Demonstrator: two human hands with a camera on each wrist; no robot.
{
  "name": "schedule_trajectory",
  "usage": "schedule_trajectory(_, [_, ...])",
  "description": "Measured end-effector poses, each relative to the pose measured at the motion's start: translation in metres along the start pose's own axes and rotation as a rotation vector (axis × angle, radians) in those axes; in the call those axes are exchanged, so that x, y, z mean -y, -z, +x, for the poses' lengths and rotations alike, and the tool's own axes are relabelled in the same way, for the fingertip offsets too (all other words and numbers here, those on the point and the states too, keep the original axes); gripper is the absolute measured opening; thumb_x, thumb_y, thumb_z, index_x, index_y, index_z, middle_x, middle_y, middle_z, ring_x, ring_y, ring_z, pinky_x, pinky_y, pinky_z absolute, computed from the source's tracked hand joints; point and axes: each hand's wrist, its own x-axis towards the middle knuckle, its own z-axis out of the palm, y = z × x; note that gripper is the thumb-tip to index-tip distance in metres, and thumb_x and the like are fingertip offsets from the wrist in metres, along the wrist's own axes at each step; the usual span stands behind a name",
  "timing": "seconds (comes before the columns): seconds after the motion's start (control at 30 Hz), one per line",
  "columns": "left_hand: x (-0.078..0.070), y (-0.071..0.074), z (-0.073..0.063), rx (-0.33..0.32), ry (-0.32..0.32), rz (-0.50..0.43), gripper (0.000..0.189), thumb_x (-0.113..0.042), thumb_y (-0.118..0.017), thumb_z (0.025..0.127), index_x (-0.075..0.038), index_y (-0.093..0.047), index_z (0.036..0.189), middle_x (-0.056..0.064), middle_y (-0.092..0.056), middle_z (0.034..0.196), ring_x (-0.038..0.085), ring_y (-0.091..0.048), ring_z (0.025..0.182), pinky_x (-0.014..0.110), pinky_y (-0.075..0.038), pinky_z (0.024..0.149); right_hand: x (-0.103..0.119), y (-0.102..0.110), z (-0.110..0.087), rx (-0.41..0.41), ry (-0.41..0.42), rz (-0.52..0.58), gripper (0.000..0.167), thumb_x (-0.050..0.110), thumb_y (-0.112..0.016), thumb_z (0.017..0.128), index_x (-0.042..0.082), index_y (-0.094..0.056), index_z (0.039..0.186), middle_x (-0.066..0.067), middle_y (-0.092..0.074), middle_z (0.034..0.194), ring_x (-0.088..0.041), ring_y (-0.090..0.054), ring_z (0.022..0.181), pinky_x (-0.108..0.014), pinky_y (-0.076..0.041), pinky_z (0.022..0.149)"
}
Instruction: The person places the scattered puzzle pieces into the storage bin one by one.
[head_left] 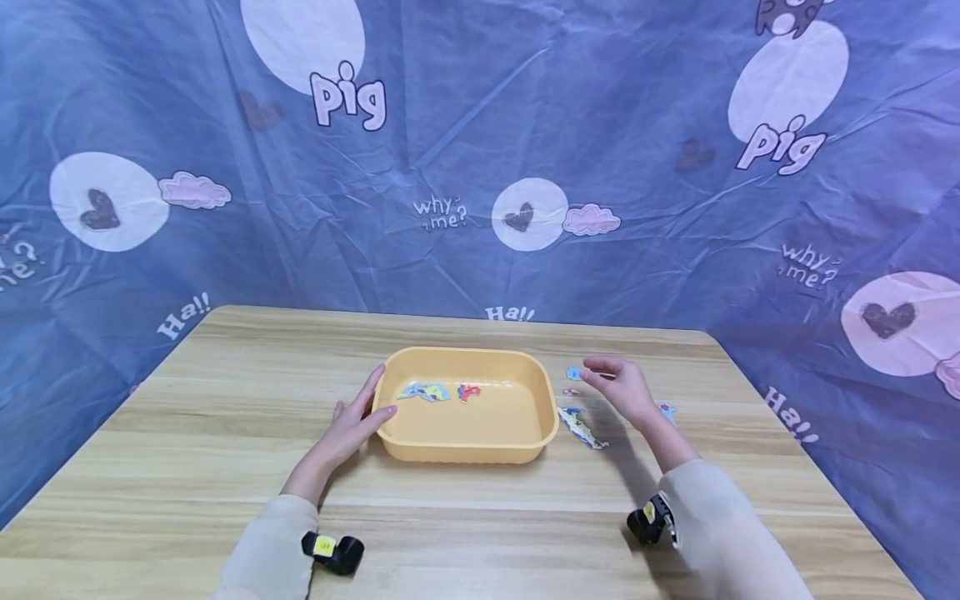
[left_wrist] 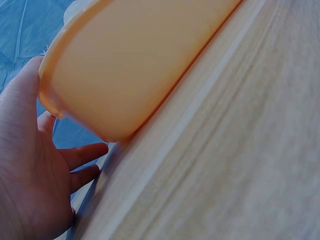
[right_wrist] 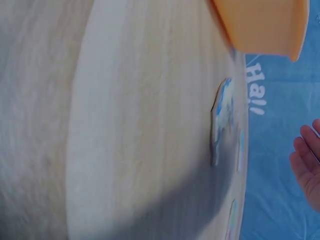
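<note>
A pale orange plastic tray [head_left: 467, 453] stands on the wooden table. My left hand [head_left: 349, 432] holds its left end, thumb over the rim and the other fingers along the outside; two of them spread below the rim in the left wrist view. Inside the tray lie a blue-and-yellow cutout piece [head_left: 426, 392] and a small red one [head_left: 468, 392]. Over the table to the right of the tray, my right hand [head_left: 622, 392] hovers with relaxed fingers and nothing in them. Nearest its fingertips in the head view is a small light-blue piece [head_left: 573, 373].
Beside the tray's right end lies a long, flat patterned piece [head_left: 582, 429], with a tiny piece [head_left: 572, 392] behind it. Another blue piece [head_left: 667, 411] is partly hidden by the right forearm. A blue printed cloth [head_left: 465, 275] hangs behind the table.
</note>
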Motion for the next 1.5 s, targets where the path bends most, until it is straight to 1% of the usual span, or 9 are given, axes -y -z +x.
schedule_trajectory(0.27, [0.000, 0.000, 0.000, -0.002, 0.002, 0.002, 0.069, -0.039, -0.047, 0.086, -0.018, -0.009, 0.140, 0.013, -0.026, 0.136, 0.032, -0.017, 0.125, 0.055, 0.015, 0.092, -0.013, 0.004, 0.007, -0.002, -0.005, -0.122, 0.035, 0.009, -0.059, 0.081, -0.013, -0.053, 0.108, -0.028, -0.054, 0.105, -0.038, -0.051, 0.096, -0.041, -0.043, 0.080])
schedule_trajectory(0.4, [0.000, 0.000, 0.001, -0.003, 0.004, 0.004, 0.068, -0.037, -0.047, 0.086, -0.019, -0.009, 0.140, 0.014, -0.027, 0.135, 0.032, -0.017, 0.124, 0.055, 0.015, 0.092, -0.021, 0.007, 0.011, 0.016, -0.040, -0.158, 0.037, 0.010, -0.058, 0.082, -0.013, -0.051, 0.110, -0.028, -0.052, 0.108, -0.039, -0.049, 0.099, -0.043, -0.040, 0.084])
schedule_trajectory(0.53, [0.000, 0.001, 0.000, -0.004, 0.000, 0.006, 0.068, -0.038, -0.047, 0.086, -0.021, -0.009, 0.140, 0.014, -0.028, 0.135, 0.031, -0.017, 0.124, 0.055, 0.015, 0.092, -0.028, 0.009, 0.014, 0.040, -0.086, -0.163, 0.039, 0.010, -0.058, 0.082, -0.012, -0.049, 0.112, -0.029, -0.050, 0.110, -0.040, -0.046, 0.101, -0.044, -0.038, 0.086])
schedule_trajectory(0.7, [0.000, 0.000, 0.000, -0.002, -0.002, 0.006, 0.069, -0.040, -0.047, 0.086, -0.022, -0.009, 0.140, 0.013, -0.026, 0.136, 0.031, -0.017, 0.125, 0.055, 0.015, 0.092, -0.036, 0.009, 0.017, 0.074, -0.169, -0.138, 0.043, 0.013, -0.056, 0.083, -0.011, -0.044, 0.117, -0.029, -0.046, 0.115, -0.040, -0.043, 0.105, -0.044, -0.037, 0.088])
schedule_trajectory(0.87, [0.001, 0.000, 0.000, -0.003, 0.002, 0.000, 0.069, -0.040, -0.047, 0.086, -0.020, -0.009, 0.140, 0.014, -0.025, 0.136, 0.032, -0.017, 0.125, 0.054, 0.016, 0.092, -0.044, 0.006, 0.019, 0.085, -0.208, -0.112, 0.043, 0.010, -0.055, 0.084, -0.012, -0.042, 0.118, -0.030, -0.045, 0.114, -0.040, -0.042, 0.106, -0.044, -0.035, 0.089])
schedule_trajectory(1.0, [0.001, 0.000, 0.000, -0.006, 0.002, 0.010, 0.069, -0.040, -0.047, 0.085, -0.021, -0.009, 0.140, 0.013, -0.025, 0.136, 0.032, -0.017, 0.125, 0.054, 0.016, 0.093, -0.050, 0.002, 0.021, 0.084, -0.223, -0.112, 0.042, 0.009, -0.055, 0.083, -0.013, -0.043, 0.117, -0.029, -0.049, 0.109, -0.038, -0.046, 0.101, -0.043, -0.036, 0.089])
schedule_trajectory(1.23, [0.002, -0.001, 0.000, -0.006, 0.009, 0.019, 0.069, -0.040, -0.047, 0.085, -0.018, -0.010, 0.140, 0.015, -0.026, 0.135, 0.035, -0.017, 0.124, 0.054, 0.015, 0.093, -0.053, -0.001, 0.024, 0.083, -0.180, -0.225, 0.040, 0.008, -0.057, 0.081, -0.014, -0.047, 0.113, -0.028, -0.053, 0.104, -0.037, -0.049, 0.096, -0.044, -0.039, 0.084])
schedule_trajectory(1.37, [0.001, -0.001, 0.000, -0.009, 0.006, 0.022, 0.069, -0.040, -0.047, 0.086, -0.017, -0.010, 0.140, 0.015, -0.028, 0.135, 0.034, -0.018, 0.124, 0.054, 0.016, 0.093, -0.053, -0.001, 0.027, 0.086, -0.196, -0.287, 0.041, 0.008, -0.058, 0.081, -0.013, -0.047, 0.114, -0.027, -0.051, 0.106, -0.035, -0.049, 0.096, -0.043, -0.041, 0.082])
schedule_trajectory(1.5, [0.000, -0.001, 0.000, -0.011, 0.008, 0.021, 0.069, -0.039, -0.047, 0.086, -0.019, -0.010, 0.140, 0.014, -0.027, 0.135, 0.032, -0.018, 0.124, 0.053, 0.015, 0.093, -0.054, 0.000, 0.029, 0.101, -0.216, -0.315, 0.044, 0.009, -0.058, 0.081, -0.012, -0.045, 0.117, -0.028, -0.048, 0.111, -0.036, -0.046, 0.100, -0.043, -0.040, 0.084])
